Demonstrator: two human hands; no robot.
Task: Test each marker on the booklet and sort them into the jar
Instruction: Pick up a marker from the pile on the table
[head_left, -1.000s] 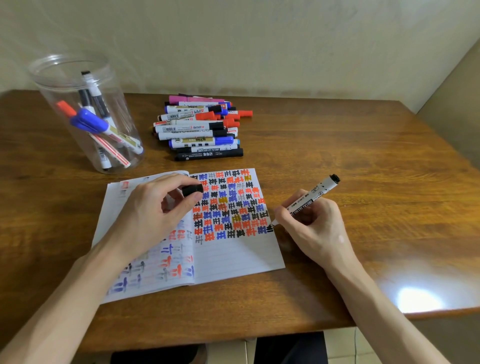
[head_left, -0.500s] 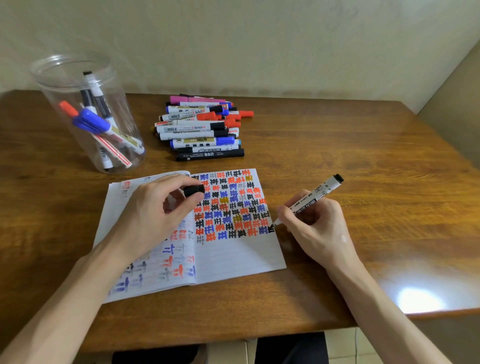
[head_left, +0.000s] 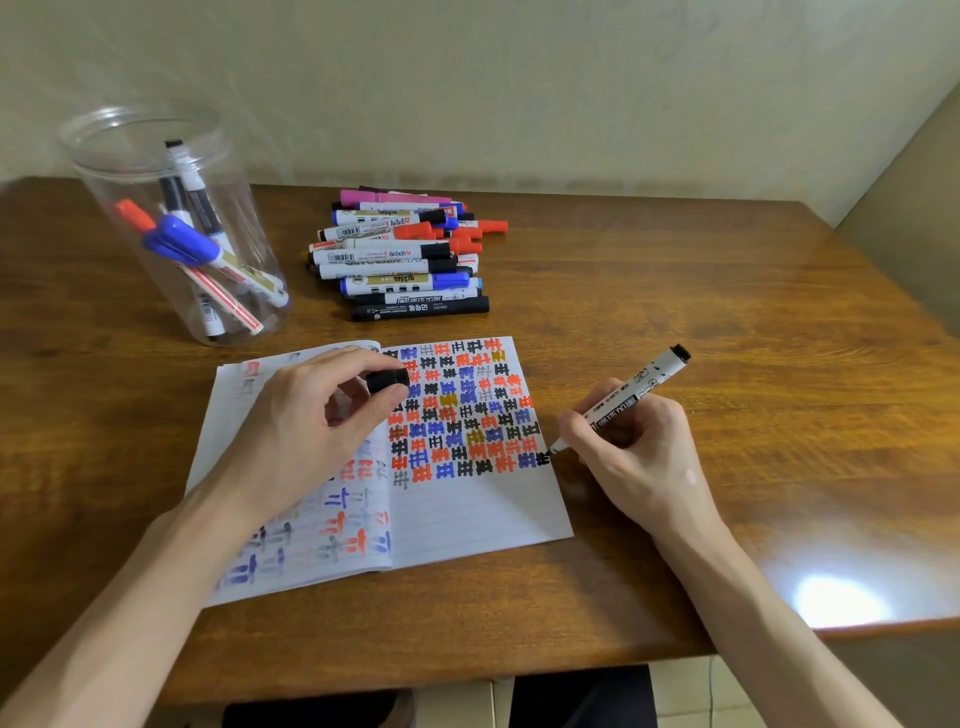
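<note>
right hand (head_left: 636, 452) grips marker (head_left: 631, 397), left hand (head_left: 311, 426) – pinches cap (head_left: 388, 380)

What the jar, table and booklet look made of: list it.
Jar: clear glossy plastic, probably; markers show through its wall. Table: varnished wood or wood-look veneer; grain and a bright glare patch. Booklet: thin matte paper; ruled lines, marks ghosting through the left page.
</note>
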